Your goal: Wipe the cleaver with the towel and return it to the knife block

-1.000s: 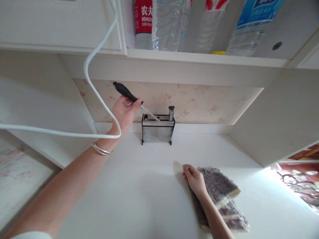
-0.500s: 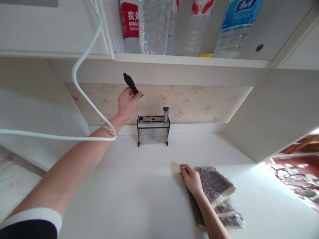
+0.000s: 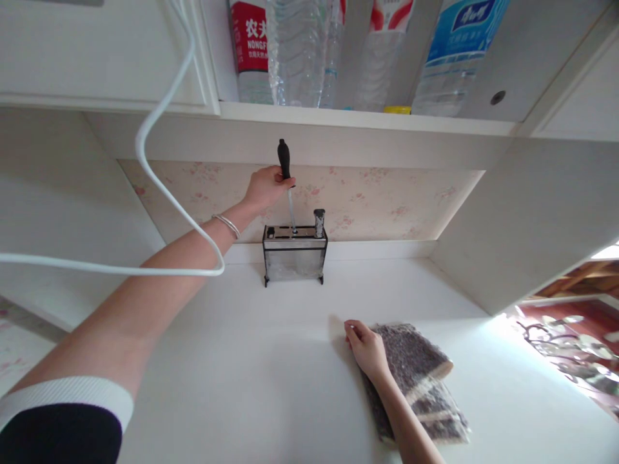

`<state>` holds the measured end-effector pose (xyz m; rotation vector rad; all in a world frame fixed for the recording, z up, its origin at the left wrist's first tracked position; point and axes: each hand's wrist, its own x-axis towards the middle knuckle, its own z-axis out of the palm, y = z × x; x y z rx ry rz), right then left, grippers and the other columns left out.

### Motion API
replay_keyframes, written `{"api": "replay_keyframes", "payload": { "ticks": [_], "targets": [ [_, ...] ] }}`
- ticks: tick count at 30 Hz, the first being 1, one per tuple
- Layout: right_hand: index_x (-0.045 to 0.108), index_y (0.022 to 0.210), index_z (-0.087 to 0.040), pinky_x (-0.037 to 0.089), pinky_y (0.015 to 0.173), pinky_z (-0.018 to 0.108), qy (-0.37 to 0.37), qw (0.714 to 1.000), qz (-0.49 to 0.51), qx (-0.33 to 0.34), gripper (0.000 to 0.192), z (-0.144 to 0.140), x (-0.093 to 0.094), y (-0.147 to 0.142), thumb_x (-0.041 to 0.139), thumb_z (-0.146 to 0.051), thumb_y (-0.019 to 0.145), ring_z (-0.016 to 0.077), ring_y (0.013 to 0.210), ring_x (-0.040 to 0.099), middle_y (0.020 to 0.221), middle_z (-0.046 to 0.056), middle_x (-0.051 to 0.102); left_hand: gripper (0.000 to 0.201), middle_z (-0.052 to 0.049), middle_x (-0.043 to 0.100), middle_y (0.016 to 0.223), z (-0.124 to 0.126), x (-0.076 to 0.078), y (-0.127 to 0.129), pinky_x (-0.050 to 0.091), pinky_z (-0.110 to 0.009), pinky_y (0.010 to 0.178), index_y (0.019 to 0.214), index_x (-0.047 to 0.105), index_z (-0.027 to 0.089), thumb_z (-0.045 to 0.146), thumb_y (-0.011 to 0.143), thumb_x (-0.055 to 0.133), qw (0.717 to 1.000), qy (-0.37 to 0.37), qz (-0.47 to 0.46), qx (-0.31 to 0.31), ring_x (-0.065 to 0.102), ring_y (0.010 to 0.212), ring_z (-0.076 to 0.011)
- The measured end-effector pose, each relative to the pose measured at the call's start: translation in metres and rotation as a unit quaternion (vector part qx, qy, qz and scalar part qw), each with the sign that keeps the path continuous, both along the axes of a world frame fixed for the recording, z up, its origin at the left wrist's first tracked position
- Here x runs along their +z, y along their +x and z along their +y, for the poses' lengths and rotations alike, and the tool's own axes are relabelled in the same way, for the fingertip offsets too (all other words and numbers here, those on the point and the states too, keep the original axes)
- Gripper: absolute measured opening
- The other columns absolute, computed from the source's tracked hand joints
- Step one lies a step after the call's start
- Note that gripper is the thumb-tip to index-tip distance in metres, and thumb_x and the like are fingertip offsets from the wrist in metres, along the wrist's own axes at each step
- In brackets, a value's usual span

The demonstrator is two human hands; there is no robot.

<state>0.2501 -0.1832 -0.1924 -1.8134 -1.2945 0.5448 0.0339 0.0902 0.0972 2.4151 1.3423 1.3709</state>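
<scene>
Gripping tool [image 3: 285, 169] upright over holder [image 3: 294, 253], left hand [image 3: 267, 187].

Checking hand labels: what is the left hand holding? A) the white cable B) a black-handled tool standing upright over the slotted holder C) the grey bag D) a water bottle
B: the left hand grips the black-handled tool, its shaft running down into the holder.

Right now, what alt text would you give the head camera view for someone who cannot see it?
A person's left hand holds a black-handled sharpening rod upright, its tip in a slotted knife block at the back of a white counter. Their right hand rests on a clear bag of dark seeds. Water bottles line a shelf above.
</scene>
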Motion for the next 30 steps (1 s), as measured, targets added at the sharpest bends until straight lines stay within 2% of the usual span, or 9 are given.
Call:
{"api": "replay_keyframes", "payload": {
  "ticks": [3,6,11,14,18,21,23,27,30],
  "targets": [
    [0.068,0.089,-0.026,0.045,0.058,0.028,0.000,1.000,-0.006,-0.003,0.035,0.000,0.000,0.000,0.043,-0.050,0.086,0.0207,0.057,0.063,0.061,0.000,0.066,0.027,-0.006,0.071,0.079,0.006,-0.016,0.013,0.046,-0.031,0.071,0.077,0.070,0.018,0.045,0.076,0.064,0.997,-0.042,0.070,0.006,0.065,0.079,-0.0243],
    [0.068,0.088,-0.026,0.045,0.058,0.028,0.001,1.000,-0.005,-0.004,0.034,0.000,0.000,0.000,0.043,-0.050,0.086,0.0205,0.056,0.063,0.060,0.000,0.066,0.027,-0.007,0.072,0.081,0.006,-0.045,0.022,0.045,-0.030,0.069,0.079,0.071,0.018,0.044,0.076,0.063,0.991,-0.097,0.095,0.015,0.065,0.080,-0.0244],
    [0.068,0.088,-0.028,0.044,0.057,0.029,0.000,1.000,-0.004,0.002,0.034,0.000,-0.003,0.001,0.043,-0.050,0.087,0.0211,0.056,0.063,0.060,0.000,0.066,0.027,-0.007,0.072,0.079,0.002,-0.089,0.021,0.044,-0.027,0.065,0.079,0.071,0.018,0.043,0.077,0.061,0.987,-0.129,0.099,0.000,0.065,0.074,-0.0209],
    [0.069,0.089,-0.029,0.045,0.058,0.029,-0.010,1.000,-0.012,0.006,0.033,0.002,-0.004,0.000,0.044,-0.050,0.086,0.0217,0.060,0.064,0.063,0.000,0.067,0.029,-0.006,0.073,0.082,0.001,-0.102,0.018,0.045,-0.028,0.065,0.080,0.071,0.018,0.046,0.078,0.060,0.985,-0.141,0.102,-0.011,0.066,0.076,-0.0214],
    [0.070,0.089,-0.026,0.045,0.059,0.028,-0.023,1.000,0.012,0.011,0.032,0.012,0.002,-0.006,0.047,-0.048,0.083,0.0204,0.060,0.064,0.064,0.001,0.068,0.034,-0.009,0.072,0.089,-0.001,-0.110,0.016,0.046,-0.032,0.073,0.086,0.070,0.018,0.050,0.078,0.061,0.984,-0.151,0.095,-0.012,0.066,0.084,-0.0250],
    [0.068,0.089,-0.021,0.046,0.057,0.027,-0.011,0.993,0.116,0.028,0.034,0.033,0.017,-0.011,0.052,-0.049,0.080,0.0177,0.056,0.060,0.064,0.002,0.066,0.048,-0.013,0.070,0.104,-0.008,-0.112,0.012,0.046,-0.034,0.082,0.102,0.066,0.016,0.056,0.075,0.065,0.985,-0.149,0.086,-0.019,0.064,0.096,-0.0276],
    [0.065,0.095,-0.019,0.048,0.057,0.026,0.004,0.986,0.165,0.028,0.038,0.054,0.033,-0.011,0.053,-0.051,0.078,0.0172,0.061,0.061,0.072,0.004,0.067,0.058,-0.014,0.066,0.117,-0.014,-0.114,0.003,0.043,-0.035,0.092,0.114,0.061,0.016,0.058,0.074,0.064,0.987,-0.154,0.034,-0.028,0.060,0.109,-0.0284],
    [0.054,0.117,-0.022,0.052,0.069,0.027,0.028,0.978,0.208,0.020,0.050,0.100,0.076,-0.007,0.055,-0.052,0.077,0.0189,0.094,0.063,0.114,0.009,0.064,0.053,-0.012,0.055,0.135,-0.024,-0.130,-0.028,0.030,-0.036,0.109,0.127,0.051,0.019,0.054,0.088,0.049,0.959,-0.215,-0.183,-0.029,0.047,0.128,-0.0239],
    [0.045,0.130,-0.027,0.051,0.083,0.029,0.030,0.970,0.240,0.031,0.058,0.132,0.107,-0.009,0.056,-0.052,0.079,0.0190,0.114,0.056,0.136,0.009,0.051,0.056,-0.014,0.041,0.147,-0.031,-0.153,-0.054,0.029,-0.036,0.110,0.138,0.040,0.018,0.052,0.093,0.038,0.932,-0.278,-0.233,-0.026,0.040,0.134,-0.0218]
  ]
}}
